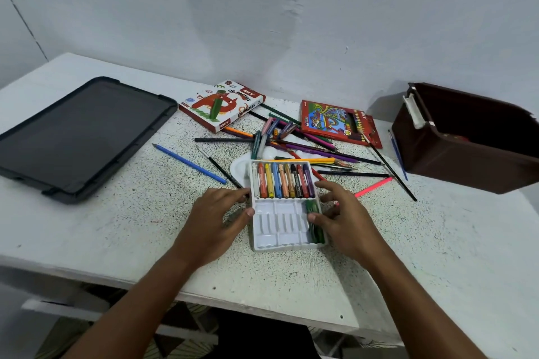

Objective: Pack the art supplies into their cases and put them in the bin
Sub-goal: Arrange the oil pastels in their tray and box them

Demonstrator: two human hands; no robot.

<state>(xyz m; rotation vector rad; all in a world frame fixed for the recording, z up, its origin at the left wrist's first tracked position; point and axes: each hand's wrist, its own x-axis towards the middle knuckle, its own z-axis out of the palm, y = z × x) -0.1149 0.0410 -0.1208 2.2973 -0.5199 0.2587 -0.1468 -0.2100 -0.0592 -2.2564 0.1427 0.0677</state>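
A white plastic pastel tray [277,224] lies at the table's middle. Its far row holds several oil pastels [284,181]; the near row is bare except for green pastels [316,223] at the right end. My left hand [217,218] holds the tray's left edge, thumb on the rim. My right hand [344,216] holds the right edge, its thumb pressing on the green pastels. The oil pastels box [223,105] and the red pencil box [339,122] lie behind. Loose coloured pencils [306,151] and brushes are scattered between them.
A dark brown bin [469,140] stands at the right, open side toward me. A black lid [78,137] lies flat at the left. A white palette [240,169] sits under the tray's far end. A blue pencil [189,165] and a pink pencil [374,186] lie apart.
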